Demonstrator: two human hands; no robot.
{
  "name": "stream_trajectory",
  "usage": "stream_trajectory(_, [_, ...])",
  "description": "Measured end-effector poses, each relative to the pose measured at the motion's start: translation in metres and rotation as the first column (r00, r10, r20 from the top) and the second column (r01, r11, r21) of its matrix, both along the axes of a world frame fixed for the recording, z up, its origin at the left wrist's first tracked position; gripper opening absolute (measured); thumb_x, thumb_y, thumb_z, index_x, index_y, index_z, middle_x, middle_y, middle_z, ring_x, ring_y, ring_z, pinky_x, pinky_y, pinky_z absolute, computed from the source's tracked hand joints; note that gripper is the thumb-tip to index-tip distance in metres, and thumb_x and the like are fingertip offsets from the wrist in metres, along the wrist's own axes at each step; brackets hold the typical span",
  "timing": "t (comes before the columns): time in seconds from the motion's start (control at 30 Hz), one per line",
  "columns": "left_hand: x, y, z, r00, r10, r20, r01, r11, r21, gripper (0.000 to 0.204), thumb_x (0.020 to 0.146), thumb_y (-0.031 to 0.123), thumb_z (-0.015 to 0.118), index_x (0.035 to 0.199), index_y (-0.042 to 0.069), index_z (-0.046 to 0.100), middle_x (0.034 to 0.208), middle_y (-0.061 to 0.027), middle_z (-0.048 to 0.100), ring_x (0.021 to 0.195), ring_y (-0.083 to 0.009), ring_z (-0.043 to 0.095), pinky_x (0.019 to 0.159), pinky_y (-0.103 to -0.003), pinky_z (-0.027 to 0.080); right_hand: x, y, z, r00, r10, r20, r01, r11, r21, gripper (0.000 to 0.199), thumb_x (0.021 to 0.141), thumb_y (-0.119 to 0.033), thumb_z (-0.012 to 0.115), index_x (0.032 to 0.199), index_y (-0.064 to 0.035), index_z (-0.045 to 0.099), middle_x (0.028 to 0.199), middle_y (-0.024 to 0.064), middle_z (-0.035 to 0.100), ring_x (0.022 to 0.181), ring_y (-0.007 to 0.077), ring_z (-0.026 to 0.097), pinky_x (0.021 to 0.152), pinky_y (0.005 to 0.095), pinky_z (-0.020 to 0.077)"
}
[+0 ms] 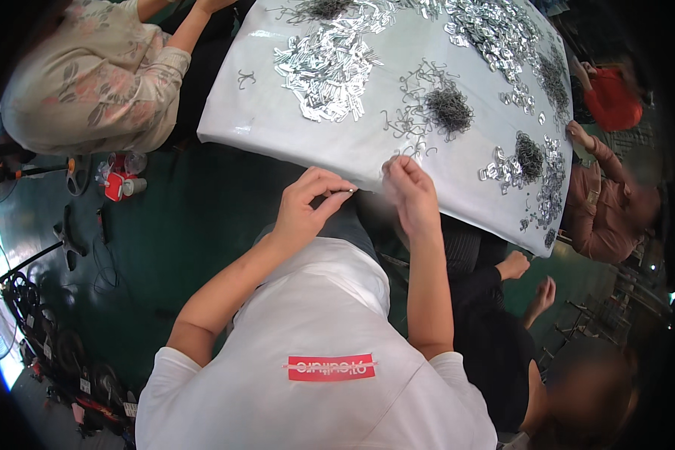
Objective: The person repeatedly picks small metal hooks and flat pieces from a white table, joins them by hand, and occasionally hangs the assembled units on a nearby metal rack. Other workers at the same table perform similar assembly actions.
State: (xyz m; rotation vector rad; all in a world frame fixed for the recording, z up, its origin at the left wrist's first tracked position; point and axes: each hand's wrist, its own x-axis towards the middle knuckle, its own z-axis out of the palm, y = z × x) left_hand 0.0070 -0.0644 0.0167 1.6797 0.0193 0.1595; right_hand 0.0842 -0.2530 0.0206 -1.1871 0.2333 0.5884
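White-covered table (pixel 292 112): heaps of flat silver metal clips (pixel 326 67) toward far edge, dark wire hook pile (pixel 448 109) mid-surface. My left hand (pixel 304 210) at near edge, thumb and forefinger pinched on small metal piece (pixel 345 193). My right hand (pixel 411 193) just beside, fingers curled; contents not discernible.

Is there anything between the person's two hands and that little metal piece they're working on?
Nothing visible. The left hand pinches the small metal piece at its fingertips, and the right hand is right beside it at the white table's edge.
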Motion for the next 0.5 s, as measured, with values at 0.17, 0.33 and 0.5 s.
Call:
stream_trajectory(0.17, [-0.007,0.001,0.000,1.000,-0.014,-0.009,0.014,1.000,-0.006,0.018,0.082,-0.002,0.066,0.097,0.004,0.072,0.092,-0.0054,0.063,0.078,-0.0124,0.060,0.071,-0.024,0.048,-0.055,0.024,0.026,0.982,0.019,0.188,-0.025,0.999,0.031,0.008,0.094,-0.010,0.060,0.098,-0.0034,0.056,0.090,0.0004,0.058,0.068,0.0033,0.045,0.053,0.0170,0.0308])
stream_trajectory(0.33, [-0.013,0.002,0.002,0.999,-0.036,0.033,0.036,0.999,-0.001,0.017,0.082,-0.003,0.066,0.097,0.004,0.072,0.091,-0.0057,0.063,0.079,-0.0130,0.061,0.068,-0.024,0.049,-0.067,0.029,0.024,0.964,0.022,0.266,-0.012,0.999,-0.040,0.008,0.094,-0.009,0.060,0.098,-0.0023,0.057,0.093,0.0003,0.058,0.081,0.0048,0.050,0.069,0.0179,0.0390])
stream_trajectory(0.5, [-0.017,0.004,0.003,0.999,-0.044,0.030,0.043,0.999,0.029,0.017,0.081,-0.002,0.068,0.096,0.004,0.073,0.090,-0.0054,0.063,0.080,-0.0129,0.061,0.067,-0.023,0.049,-0.070,0.031,0.021,0.949,0.017,0.315,0.025,0.991,-0.129,0.008,0.094,-0.009,0.060,0.097,-0.0012,0.058,0.093,0.0004,0.057,0.086,0.0076,0.052,0.080,0.0213,0.0420])
